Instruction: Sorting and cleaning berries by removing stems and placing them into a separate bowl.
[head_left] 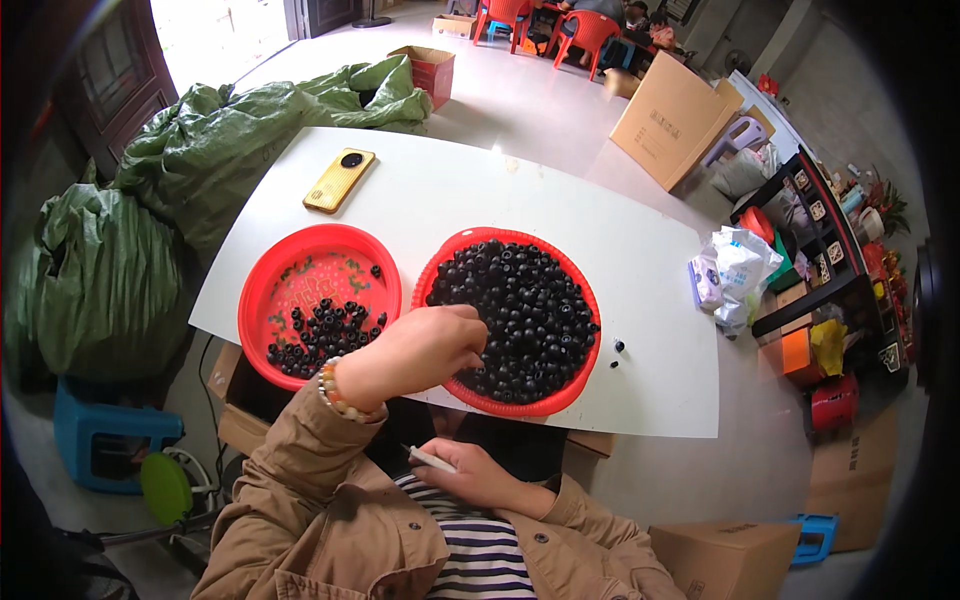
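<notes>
My left hand (415, 350), a beaded bracelet at its wrist, reaches over the near left rim of a red basket (428, 272) heaped with small black round parts (520, 310), which have holes or recesses. Its fingers are curled together at the edge of the heap; what they hold, if anything, is hidden. Low in front of my striped shirt, my right hand (485, 478) is closed around a slim tool with a white handle (432, 459) and a thin pointed tip. Left of the basket stands a shallow red basin (388, 270) with a smaller pile of the same parts (325, 340).
Both containers stand on a white table (660, 300). A yellow-cased phone (340, 180) lies at its far left; two loose black parts (618, 347) lie right of the basket. Green sacks (110, 280) crowd the left. Cardboard boxes (725, 560) and a shelf (840, 240) are at right.
</notes>
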